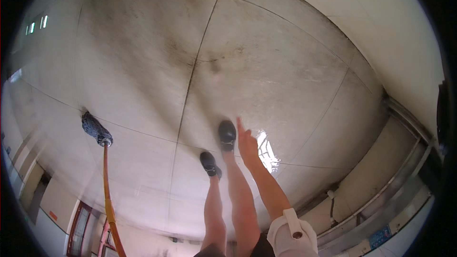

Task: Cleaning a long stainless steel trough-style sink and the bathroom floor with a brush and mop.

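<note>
My right hand (247, 145) hangs over the floor with the index finger stretched out and the other fingers loosely bent. Nothing is in it. Its forearm comes out of a pale sleeve (293, 235) with a buttoned tab. On the left a mop with a dark, wet-looking head (96, 129) rests on the floor. Its orange-brown mop handle (106, 176) runs down to the lower edge of the view. My left hand does not show, and the handle's upper end is out of sight.
My feet in black shoes (227, 135) stand on a pale tiled floor (133, 76) with dark smears and a wet, shiny patch (267, 152). A pale wall (395, 28) borders the right, beside a metal-framed fixture (404, 176) and a pipe (332, 207). A red-framed door (80, 228) stands lower left.
</note>
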`<control>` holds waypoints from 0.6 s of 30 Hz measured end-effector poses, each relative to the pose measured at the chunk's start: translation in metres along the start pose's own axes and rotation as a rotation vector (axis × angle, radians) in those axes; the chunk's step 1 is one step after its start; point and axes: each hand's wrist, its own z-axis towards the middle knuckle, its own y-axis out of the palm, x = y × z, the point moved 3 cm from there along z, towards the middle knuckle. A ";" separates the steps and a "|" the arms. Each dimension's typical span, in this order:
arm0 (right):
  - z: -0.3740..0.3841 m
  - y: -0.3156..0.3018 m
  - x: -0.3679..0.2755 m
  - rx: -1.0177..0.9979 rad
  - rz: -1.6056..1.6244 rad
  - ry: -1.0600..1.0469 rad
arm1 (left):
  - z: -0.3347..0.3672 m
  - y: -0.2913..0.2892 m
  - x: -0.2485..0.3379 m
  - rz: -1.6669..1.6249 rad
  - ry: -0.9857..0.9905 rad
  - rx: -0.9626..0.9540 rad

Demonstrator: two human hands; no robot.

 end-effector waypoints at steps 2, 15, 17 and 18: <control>-0.005 0.001 0.004 -0.113 -0.031 -0.084 | 0.001 0.000 0.001 -0.089 -0.062 -0.003; 0.033 0.011 -0.026 0.085 -0.150 -0.315 | 0.012 0.021 0.005 0.657 0.098 0.515; 0.045 0.003 -0.008 0.036 -0.281 -0.273 | 0.012 0.027 -0.001 0.937 0.198 0.496; 0.063 -0.016 0.011 0.022 -0.377 -0.225 | 0.007 0.029 -0.003 1.080 0.250 0.490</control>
